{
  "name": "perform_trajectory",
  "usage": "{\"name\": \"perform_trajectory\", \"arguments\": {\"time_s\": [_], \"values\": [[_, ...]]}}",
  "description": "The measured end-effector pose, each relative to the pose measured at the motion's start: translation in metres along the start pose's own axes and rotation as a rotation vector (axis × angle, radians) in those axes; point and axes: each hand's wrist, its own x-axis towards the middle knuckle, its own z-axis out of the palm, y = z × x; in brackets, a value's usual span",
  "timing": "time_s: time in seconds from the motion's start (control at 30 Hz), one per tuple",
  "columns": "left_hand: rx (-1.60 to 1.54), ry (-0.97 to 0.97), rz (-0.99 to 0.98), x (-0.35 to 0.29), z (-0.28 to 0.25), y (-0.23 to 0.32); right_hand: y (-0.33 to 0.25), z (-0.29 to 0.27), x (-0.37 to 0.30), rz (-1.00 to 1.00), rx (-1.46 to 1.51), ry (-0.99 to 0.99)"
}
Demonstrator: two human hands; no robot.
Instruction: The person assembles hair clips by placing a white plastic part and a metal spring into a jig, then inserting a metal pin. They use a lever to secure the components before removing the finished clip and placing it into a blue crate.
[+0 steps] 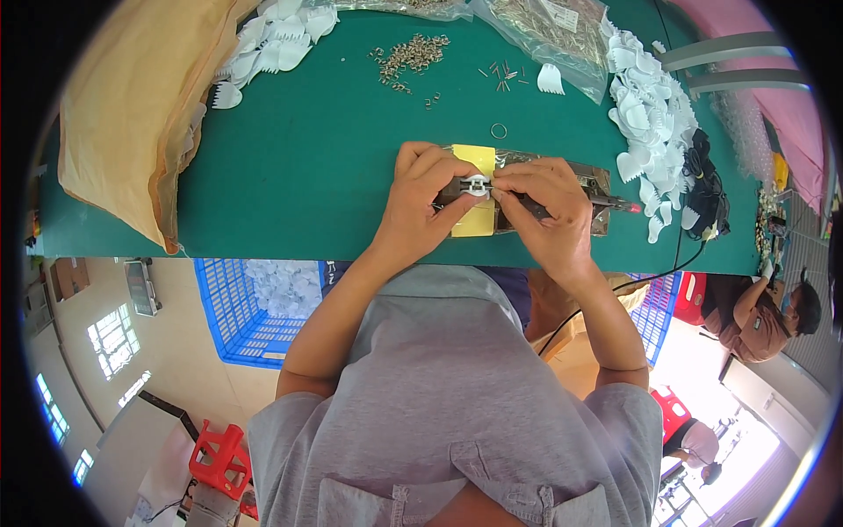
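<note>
A small white plastic piece (477,184) sits in the middle of a dark metal jig (597,182) with a yellow panel (473,225). My left hand (427,200) is closed, thumb and fingertips gripping the white piece from its left side. At its right side, the fingers of my right hand (551,207) are pinched together; whatever is between them is too small to make out. A dark pen-like tool with a red tip (634,208) sticks out to the right from behind my right hand.
Small metal clips (414,54), loose pins (503,75) and a metal ring (499,131) lie beyond the jig. White comb-like pieces (648,110) are heaped at right beside a black cable bundle (707,193). A large brown paper bag (132,114) stands at left; a blue crate (237,329) is below the table.
</note>
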Motion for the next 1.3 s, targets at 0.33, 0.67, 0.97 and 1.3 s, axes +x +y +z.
{"name": "perform_trajectory", "arguments": {"time_s": [0.33,0.67,0.97,1.3], "values": [[0.006,0.067,-0.048,0.001,0.005,-0.001,0.045,-0.073,-0.031,0.217,-0.322,0.313],[0.025,0.06,-0.02,0.004,0.007,-0.001,0.124,-0.131,-0.064,0.549,-0.229,0.333],[-0.021,0.1,-0.053,0.005,0.008,-0.004,0.057,-0.111,0.0,0.239,0.426,0.543],[-0.373,0.046,0.123,-0.002,-0.08,0.034,0.18,-0.135,-0.06,0.36,1.68,0.462]]}}
